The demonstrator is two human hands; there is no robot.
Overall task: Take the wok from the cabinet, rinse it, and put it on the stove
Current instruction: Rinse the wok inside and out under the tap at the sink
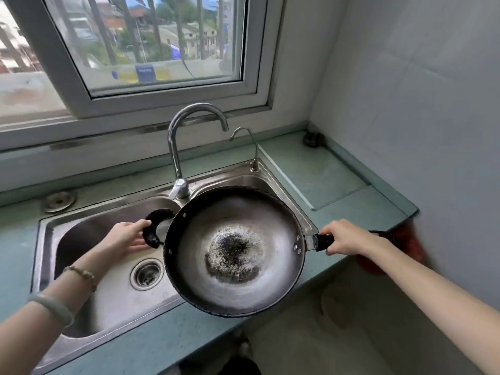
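1. As the wide, round, dark metal wok [235,253] is held level over the right part of the stainless steel sink [81,239], the step in hand seems to be the rinsing; the cabinet step looks finished.
2. The left hand [127,238] curls its fingers around the black loop-shaped side handle [151,228], and the right hand [349,238] grasps the long black straight handle [323,241].
3. The wok sits just in front of the tall curved chrome faucet [176,147]. No water stream shows at the spout. Whether the underside of the wok touches the sink edge, I cannot tell.
4. In my judgement, the next move needs one hand to let go and open the faucet lever [176,189]. The other hand must then carry the whole weight, or the wok should first rest in the basin.
5. The stove is not in view, so the last step is not yet done.
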